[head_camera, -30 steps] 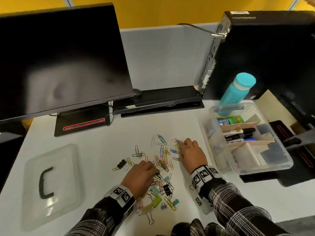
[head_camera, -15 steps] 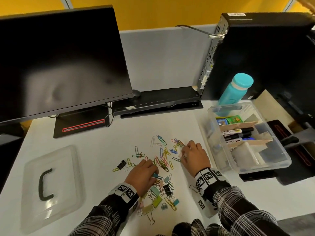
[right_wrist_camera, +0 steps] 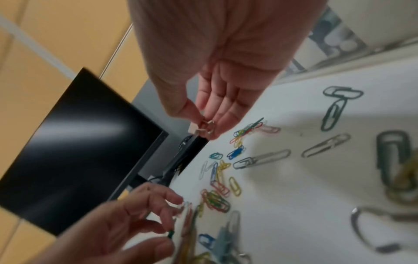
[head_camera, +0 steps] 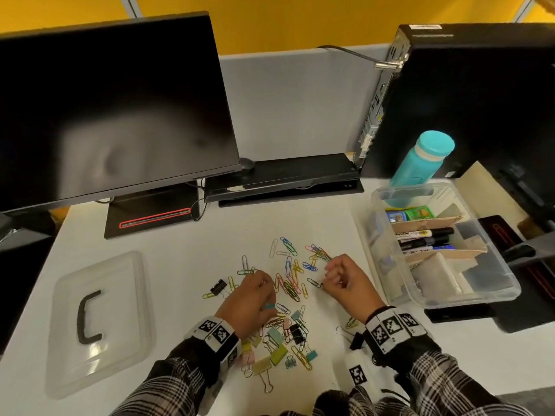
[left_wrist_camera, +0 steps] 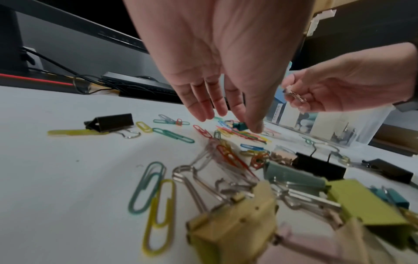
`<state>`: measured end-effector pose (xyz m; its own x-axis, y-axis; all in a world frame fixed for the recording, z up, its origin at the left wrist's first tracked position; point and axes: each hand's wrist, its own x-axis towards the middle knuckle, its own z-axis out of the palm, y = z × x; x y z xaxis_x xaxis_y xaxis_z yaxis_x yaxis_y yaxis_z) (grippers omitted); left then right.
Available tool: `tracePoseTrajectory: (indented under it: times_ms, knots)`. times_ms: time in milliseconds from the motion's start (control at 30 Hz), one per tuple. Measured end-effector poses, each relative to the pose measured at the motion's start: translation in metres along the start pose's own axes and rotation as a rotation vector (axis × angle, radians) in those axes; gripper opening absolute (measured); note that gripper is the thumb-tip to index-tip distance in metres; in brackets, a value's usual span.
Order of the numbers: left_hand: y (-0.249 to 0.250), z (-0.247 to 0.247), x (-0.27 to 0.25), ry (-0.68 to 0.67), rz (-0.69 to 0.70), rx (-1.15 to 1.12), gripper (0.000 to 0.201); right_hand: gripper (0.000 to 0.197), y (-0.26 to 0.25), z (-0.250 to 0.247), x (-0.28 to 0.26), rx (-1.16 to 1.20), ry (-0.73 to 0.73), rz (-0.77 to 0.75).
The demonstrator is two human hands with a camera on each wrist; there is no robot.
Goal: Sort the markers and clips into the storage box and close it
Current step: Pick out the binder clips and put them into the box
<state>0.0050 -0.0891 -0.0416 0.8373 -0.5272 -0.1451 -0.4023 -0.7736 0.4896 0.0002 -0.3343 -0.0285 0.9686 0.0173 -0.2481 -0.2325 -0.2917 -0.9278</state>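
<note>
Coloured paper clips [head_camera: 291, 274] and binder clips [head_camera: 276, 349] lie scattered on the white desk between my hands. My left hand [head_camera: 264, 298] [left_wrist_camera: 245, 125] hovers over the pile and pinches a small teal binder clip [left_wrist_camera: 238, 126] between thumb and finger. To its right, my right hand [head_camera: 330, 273] [right_wrist_camera: 204, 125] is raised slightly and pinches a small pale binder clip [right_wrist_camera: 203, 129] with metal loops. The clear storage box [head_camera: 468, 298] stands open at the right and holds markers [head_camera: 426, 238] between cardboard dividers. Its clear lid [head_camera: 96, 319] with a black handle lies at the left.
A black monitor [head_camera: 105, 109] stands at the back left and a computer tower [head_camera: 465, 94] at the back right. A teal bottle [head_camera: 420, 166] stands just behind the box. A flat black device [head_camera: 285, 178] lies behind the clips.
Both hands have lifted off the pile. The right hand has turned and risen with a small pale clip pinched in it. The left hand now pinches a teal clip.
</note>
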Motion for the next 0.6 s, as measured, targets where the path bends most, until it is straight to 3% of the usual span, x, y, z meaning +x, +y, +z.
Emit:
tracePoseTrajectory:
  times_ms: [133,200,233,300,400,500,600]
  knots:
    - [-0.004,-0.009,-0.005,-0.008,-0.039,-0.093,0.014,0.022,-0.011,0.006,0.002,0.552,-0.136,0.262]
    - [-0.007,-0.013,-0.008,0.015,-0.08,-0.157,0.012,0.025,-0.013,0.011,0.002,0.577,-0.205,0.332]
    - [-0.008,-0.016,-0.009,0.038,-0.103,-0.187,0.012,0.018,-0.012,0.014,0.001,0.455,-0.256,0.332]
    - [-0.012,-0.019,-0.013,0.085,-0.149,-0.226,0.012,0.01,-0.009,0.022,-0.004,-0.039,-0.34,0.243]
    - [-0.023,-0.022,-0.021,0.131,-0.192,-0.269,0.012,0.021,0.002,0.036,-0.009,-0.594,-0.433,0.09]
    - [-0.036,-0.024,-0.029,0.164,-0.246,-0.29,0.012,0.028,0.007,0.05,-0.013,-0.772,-0.417,0.085]
    - [-0.05,-0.026,-0.039,0.23,-0.304,-0.331,0.014,0.022,0.009,0.057,-0.012,-0.729,-0.357,0.078]
